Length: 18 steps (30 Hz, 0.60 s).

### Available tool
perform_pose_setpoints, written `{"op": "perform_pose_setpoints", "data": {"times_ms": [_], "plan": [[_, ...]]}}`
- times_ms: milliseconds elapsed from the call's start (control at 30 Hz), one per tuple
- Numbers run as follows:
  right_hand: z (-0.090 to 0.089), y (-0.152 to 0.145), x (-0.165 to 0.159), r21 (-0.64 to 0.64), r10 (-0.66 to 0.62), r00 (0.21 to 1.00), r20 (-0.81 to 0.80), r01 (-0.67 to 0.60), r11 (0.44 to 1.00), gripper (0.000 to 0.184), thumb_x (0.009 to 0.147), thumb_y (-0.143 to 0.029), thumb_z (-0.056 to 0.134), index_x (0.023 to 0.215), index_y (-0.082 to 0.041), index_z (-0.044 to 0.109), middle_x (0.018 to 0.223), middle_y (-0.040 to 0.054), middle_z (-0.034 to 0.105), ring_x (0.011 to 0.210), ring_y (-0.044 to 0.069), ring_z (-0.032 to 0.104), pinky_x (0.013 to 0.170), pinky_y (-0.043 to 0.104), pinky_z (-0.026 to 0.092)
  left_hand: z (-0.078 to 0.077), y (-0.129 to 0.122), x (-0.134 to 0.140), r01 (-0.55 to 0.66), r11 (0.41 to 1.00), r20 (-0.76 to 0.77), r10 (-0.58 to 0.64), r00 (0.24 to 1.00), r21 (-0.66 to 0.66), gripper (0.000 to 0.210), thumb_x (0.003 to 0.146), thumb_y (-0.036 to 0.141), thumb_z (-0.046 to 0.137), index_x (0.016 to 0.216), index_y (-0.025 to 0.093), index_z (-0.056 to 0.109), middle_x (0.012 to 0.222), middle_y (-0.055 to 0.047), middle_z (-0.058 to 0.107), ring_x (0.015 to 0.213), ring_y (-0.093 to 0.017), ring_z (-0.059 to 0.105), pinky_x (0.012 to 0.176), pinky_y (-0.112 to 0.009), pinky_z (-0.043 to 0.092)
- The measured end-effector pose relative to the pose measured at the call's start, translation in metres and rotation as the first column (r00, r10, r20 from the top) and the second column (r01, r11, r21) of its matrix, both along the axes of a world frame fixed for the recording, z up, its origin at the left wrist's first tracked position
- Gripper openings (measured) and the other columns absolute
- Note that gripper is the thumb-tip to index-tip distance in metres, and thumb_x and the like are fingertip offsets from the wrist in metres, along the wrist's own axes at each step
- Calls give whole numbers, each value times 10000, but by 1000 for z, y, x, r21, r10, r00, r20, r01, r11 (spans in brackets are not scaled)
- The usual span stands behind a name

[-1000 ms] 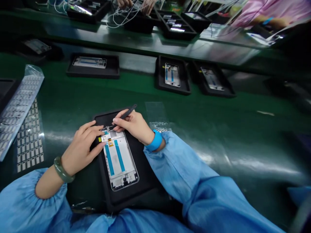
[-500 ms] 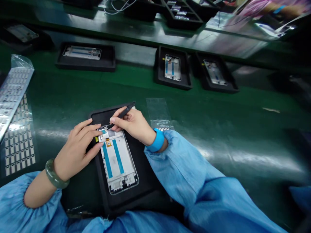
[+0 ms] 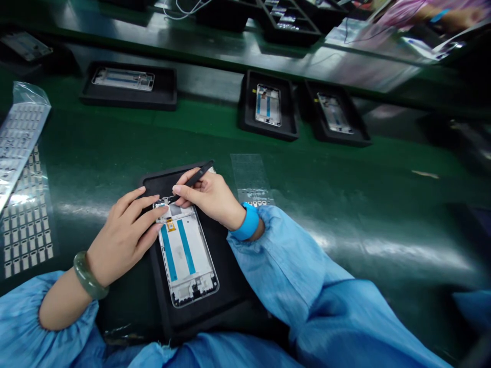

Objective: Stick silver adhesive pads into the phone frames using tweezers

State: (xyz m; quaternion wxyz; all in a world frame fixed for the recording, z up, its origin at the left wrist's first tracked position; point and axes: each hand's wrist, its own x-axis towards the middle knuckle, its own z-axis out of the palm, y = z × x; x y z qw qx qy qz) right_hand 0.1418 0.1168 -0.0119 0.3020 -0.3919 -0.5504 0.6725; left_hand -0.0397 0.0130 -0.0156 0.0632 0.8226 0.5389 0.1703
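The left hand (image 3: 123, 236) has slid right along the phone frame (image 3: 186, 253), fingers spread flat; the right hand (image 3: 209, 197) pinches tweezers (image 3: 192, 180) at its top edge, where a slip could scratch it.

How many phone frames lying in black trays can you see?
4 clearly: the white phone frame under the left hand and right hand, three on the belt. Blurry far trays may hide more.

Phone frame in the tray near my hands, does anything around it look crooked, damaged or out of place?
Nothing stands out. The phone frame lies flat in its black tray, the left hand steadies its top edge, and the right hand holds black tweezers at the top corner. A clear film strip lies flat beside the tray.
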Motion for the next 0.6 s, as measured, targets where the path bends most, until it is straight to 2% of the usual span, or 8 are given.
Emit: {"op": "perform_pose_setpoints", "data": {"times_ms": [200,400,500,600], "plan": [[0,-3,0,63,15,1000,14,-16,998,276,676,-367,734,775,-171,567,602,-26,611,606,133,666,566,223,561,2,-3,10,-66,998,-121,68,990,18,324,887,230,429,1192,230,536,1248,-80,531,1287,-302,347,989,-510,390],[3,-2,1,117,-116,986,-122,131,984,271,715,-370,705,817,-187,533,708,-31,601,656,106,647,625,229,563,2,-5,16,-97,994,-121,102,987,41,324,885,211,432,1190,198,541,1251,-90,533,1288,-304,351,1012,-512,366],[-1,2,0,200,-63,985,-162,95,975,239,754,-346,674,849,-192,519,794,-13,601,725,110,638,705,268,562,-1,-5,16,-103,994,-105,107,989,45,316,895,205,422,1187,199,543,1254,-87,526,1295,-300,338,1007,-499,382],[-6,5,0,292,32,993,-110,2,956,206,790,-332,636,871,-188,513,835,7,591,776,128,631,750,308,549,-2,-6,16,-103,993,-103,108,989,50,317,901,201,419,1195,197,536,1257,-87,519,1295,-302,333,1007,-503,384]]}}
